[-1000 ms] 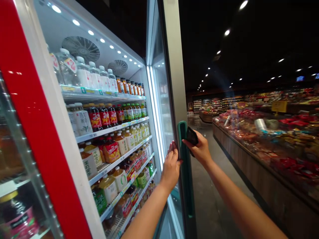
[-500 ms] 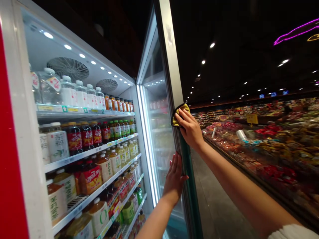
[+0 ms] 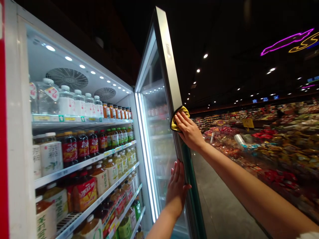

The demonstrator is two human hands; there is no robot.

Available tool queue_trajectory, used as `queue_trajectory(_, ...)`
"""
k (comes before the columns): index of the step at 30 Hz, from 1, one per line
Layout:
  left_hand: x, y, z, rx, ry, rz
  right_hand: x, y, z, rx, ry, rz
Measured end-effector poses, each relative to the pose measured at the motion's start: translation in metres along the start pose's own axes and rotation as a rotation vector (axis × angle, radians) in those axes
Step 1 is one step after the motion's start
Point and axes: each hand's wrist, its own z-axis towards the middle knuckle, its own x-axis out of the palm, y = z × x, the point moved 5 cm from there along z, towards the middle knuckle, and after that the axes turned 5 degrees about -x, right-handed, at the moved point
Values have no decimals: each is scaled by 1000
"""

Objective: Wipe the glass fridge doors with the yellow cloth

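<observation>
A lit drinks fridge stands on the left with its glass door [image 3: 156, 109] swung open. My right hand [image 3: 189, 130] presses a yellow cloth with dark edging [image 3: 176, 123] flat against the metal edge of the door frame [image 3: 172, 76]. Below it, my left hand [image 3: 176, 191] lies with its fingers stretched upward on the inner side of the door's edge, thumb spread to the right, holding nothing. A dark green strip [image 3: 191, 179] runs down the door beside both hands.
Fridge shelves [image 3: 82, 162] carry rows of bottles, with clear ones [image 3: 66, 101] on top and dark red-labelled ones [image 3: 69, 149] beneath. Right of the door lie a grey floor [image 3: 214, 186] and a long display of packaged goods [image 3: 279, 149]. Neon signs [image 3: 286, 41] glow above.
The view has tilted up and shifted slightly, showing the door's top corner. Both hands stay at the door's edge, and the cloth remains under my right hand.
</observation>
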Motion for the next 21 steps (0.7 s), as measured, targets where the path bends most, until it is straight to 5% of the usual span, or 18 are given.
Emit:
queue_trajectory(8,2,-7,-3,10,-174,73,-14,-61,126,46,-82,-27)
queue_trajectory(15,27,6,1,-7,-256,164,-35,-104,229,132,-60,-54)
queue_trajectory(21,34,6,7,6,-269,181,-37,-122,244,149,-31,-50)
